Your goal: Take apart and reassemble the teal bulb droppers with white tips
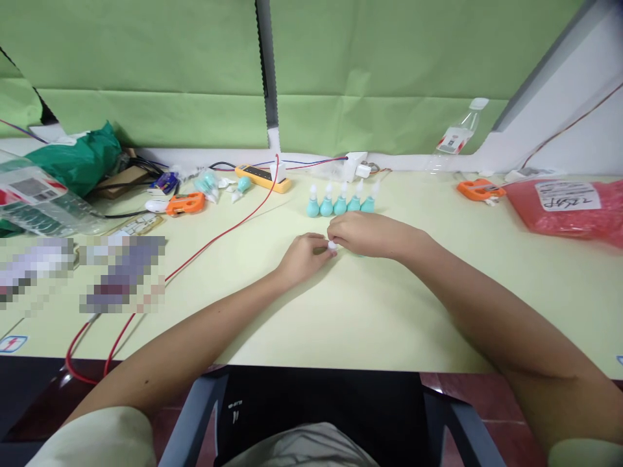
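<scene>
Near the middle of the table my left hand is closed, thumb and forefinger pinching a small white cap-like piece. My right hand meets it from the right, its fingers bent and pressed together at the white piece. What the right fingertips hold is hidden. A bit of teal shows under the right palm, too little to name. Just behind the hands, several teal squeeze bulbs with pale, see-through nozzles stand upright in a row.
At the back left lie an orange clamp-like tool, bagged teal bulbs and a yellow multimeter-like device. A red cable crosses the left side. On the right are another orange tool, a clear bottle and a red plastic bag.
</scene>
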Available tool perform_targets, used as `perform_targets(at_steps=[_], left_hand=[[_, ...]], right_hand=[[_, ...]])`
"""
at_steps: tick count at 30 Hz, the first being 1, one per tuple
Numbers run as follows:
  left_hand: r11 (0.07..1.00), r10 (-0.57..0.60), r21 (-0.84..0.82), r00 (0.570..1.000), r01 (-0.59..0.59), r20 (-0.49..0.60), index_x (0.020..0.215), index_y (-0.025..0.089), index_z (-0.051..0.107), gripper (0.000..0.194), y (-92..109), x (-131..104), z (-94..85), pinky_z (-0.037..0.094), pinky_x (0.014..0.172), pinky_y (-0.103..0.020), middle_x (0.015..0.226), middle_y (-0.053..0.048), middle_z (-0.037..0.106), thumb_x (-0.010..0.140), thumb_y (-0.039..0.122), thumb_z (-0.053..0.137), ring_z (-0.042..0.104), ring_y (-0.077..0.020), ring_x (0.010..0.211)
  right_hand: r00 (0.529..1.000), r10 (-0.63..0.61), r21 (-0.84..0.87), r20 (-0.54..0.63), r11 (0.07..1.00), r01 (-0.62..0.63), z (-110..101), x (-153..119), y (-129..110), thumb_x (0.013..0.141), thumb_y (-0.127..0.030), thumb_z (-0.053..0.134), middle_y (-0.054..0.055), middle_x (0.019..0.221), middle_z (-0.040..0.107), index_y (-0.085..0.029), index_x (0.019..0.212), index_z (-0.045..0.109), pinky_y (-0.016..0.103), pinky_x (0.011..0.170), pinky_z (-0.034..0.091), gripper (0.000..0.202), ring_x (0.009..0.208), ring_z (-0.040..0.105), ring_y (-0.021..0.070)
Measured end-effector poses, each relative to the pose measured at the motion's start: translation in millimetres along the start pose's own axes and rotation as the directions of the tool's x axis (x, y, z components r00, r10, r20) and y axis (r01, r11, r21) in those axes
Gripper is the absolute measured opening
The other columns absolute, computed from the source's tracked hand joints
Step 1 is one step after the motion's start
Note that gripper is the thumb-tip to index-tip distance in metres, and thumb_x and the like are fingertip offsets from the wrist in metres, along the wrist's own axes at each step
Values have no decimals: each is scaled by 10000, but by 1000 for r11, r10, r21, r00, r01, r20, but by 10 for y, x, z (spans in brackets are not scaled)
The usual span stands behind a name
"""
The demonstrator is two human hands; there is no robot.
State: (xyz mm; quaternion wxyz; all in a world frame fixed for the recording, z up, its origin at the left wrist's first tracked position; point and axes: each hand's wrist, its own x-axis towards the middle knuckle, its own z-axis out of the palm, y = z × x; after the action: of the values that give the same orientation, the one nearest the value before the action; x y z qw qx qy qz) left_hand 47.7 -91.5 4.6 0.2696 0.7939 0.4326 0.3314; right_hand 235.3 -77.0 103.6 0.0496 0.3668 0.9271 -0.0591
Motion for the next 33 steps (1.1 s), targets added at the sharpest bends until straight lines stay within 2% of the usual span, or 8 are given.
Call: perform_targets(at_steps=[7,13,18,25,29,33], left_hand=[[999,49,5,999,-49,9,987,248,813,236,3,7,15,506,900,-338,1044,-48,754,942,325,594,690,-235,988],[998,57,33,998,-58,32,1014,226,803,253,49,-2,-10,505,925,-346,1052,-57,755,956,290,565,684,-233,955],[995,73,69,997,-75,33,1018,210,794,250,53,-2,2,505,951,-353,1058,-69,754,954,272,561,684,-244,995],[996,65,66,998,-66,29,987,222,794,252,26,6,11,518,921,-348,1111,-57,758,957,298,556,698,-245,1018],[996,69,49,997,-71,34,1040,229,791,247,14,2,8,525,946,-338,1131,-49,758,956,290,567,703,-235,1032],[996,75,44,997,-75,20,1049,239,792,239,6,-1,11,516,997,-336,1152,-38,761,955,277,576,698,-232,1088]], right_hand=[[1000,-1,-82,28,997,3,-10,-1,-84,920,-43,514,103,897,630,-147,814,606,295,624,280,175,752,547,183],[999,-31,-145,22,989,34,21,14,-122,855,21,504,102,855,624,-133,793,596,302,598,259,190,700,517,169],[997,-70,-56,15,996,71,16,16,-95,874,-14,513,102,907,628,-149,791,578,302,643,295,171,777,547,181],[1000,-10,84,5,996,9,18,16,19,948,-138,471,81,889,611,-173,766,519,305,667,306,191,777,515,179],[1000,-18,218,14,976,14,46,23,106,924,-187,523,68,908,644,-182,828,597,297,658,306,121,784,526,180],[998,-46,302,32,953,35,52,31,149,925,-192,522,60,912,677,-189,863,654,294,667,316,146,833,555,187]])
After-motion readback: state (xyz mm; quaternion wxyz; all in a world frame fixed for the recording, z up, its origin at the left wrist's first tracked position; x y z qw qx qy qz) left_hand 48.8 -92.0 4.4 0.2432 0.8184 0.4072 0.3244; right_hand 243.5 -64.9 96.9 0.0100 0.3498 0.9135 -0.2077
